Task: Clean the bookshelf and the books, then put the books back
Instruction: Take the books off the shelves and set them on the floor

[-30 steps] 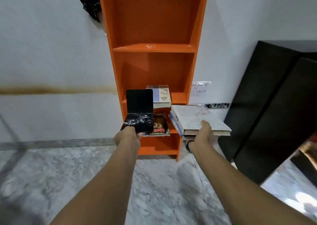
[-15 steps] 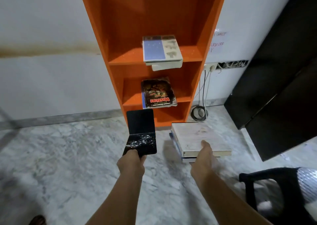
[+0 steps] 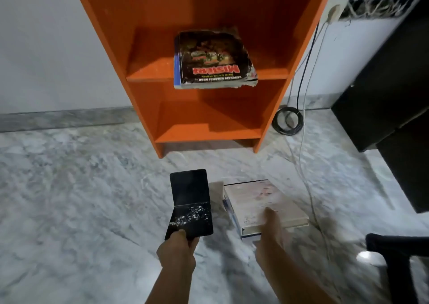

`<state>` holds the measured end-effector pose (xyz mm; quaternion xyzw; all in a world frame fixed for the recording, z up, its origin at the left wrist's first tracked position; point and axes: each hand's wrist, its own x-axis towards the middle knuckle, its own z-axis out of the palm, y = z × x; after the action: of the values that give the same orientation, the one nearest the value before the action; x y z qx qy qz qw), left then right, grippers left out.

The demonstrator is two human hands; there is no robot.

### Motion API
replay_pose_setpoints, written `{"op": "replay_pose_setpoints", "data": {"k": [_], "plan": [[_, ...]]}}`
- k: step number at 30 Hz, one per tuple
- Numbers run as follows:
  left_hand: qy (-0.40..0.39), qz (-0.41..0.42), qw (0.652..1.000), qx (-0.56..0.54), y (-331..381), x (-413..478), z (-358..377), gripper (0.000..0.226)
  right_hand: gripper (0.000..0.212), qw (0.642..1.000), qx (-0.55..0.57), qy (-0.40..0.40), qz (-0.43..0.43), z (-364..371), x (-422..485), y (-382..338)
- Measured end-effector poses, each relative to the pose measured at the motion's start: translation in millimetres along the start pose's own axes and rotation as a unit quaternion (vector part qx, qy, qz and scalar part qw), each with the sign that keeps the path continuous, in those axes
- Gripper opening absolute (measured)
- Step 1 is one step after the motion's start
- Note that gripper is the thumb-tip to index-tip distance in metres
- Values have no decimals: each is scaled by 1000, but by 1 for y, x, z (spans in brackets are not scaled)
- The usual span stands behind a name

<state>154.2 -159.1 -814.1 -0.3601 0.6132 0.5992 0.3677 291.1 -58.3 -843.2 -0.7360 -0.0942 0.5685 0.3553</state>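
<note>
Books in a short stack of books (image 3: 260,201) sit low in the centre of the frame, just above or on the marble floor (image 3: 69,199); which of the two cannot be told. The right hand (image 3: 270,230) holds the near end of the stack, thumb laid on the pale top cover. Its other fingers are hidden under the books, and the hand is blurred.

Just left of the stack, the left hand (image 3: 177,250) holds a black folder (image 3: 189,206) by its near edge. The thumb lies on top and the fingers (image 3: 193,242) are curled tight beneath it. The folder is bent open, its far half tilted up, with glittery specks on the near half.

In the upper centre stands the orange bookshelf (image 3: 148,108), against a white wall. One worn, dark-covered book (image 3: 213,57) lies flat on the shelf board, red lettering upside down to the camera, its front edge overhanging the board. The bottom compartment below it shows only orange boards.

To the right of the bookshelf, cables run down from a wall socket (image 3: 332,13) to a black coil of cable (image 3: 287,120) on the floor. A black cabinet (image 3: 383,90) fills the right edge, and part of a black chair (image 3: 399,257) shows at lower right.
</note>
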Motion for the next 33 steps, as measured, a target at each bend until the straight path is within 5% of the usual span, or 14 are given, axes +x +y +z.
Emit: {"op": "replay_pose_setpoints", "data": {"k": [9,17,21,27,33], "plan": [[-10,15,1000,-3,-70,170,48,17,37,998,54,-9,23,39,131,71],[-34,28,999,-11,-97,254,66,9,39,987,112,-107,42,78,194,100],[-17,14,1000,-4,-110,269,61,13,41,982,75,-157,70,73,207,118],[33,41,997,60,-118,292,57,29,17,982,-15,-175,71,63,216,126],[45,64,993,93,-121,293,50,37,46,972,-122,-183,79,54,225,127]]}}
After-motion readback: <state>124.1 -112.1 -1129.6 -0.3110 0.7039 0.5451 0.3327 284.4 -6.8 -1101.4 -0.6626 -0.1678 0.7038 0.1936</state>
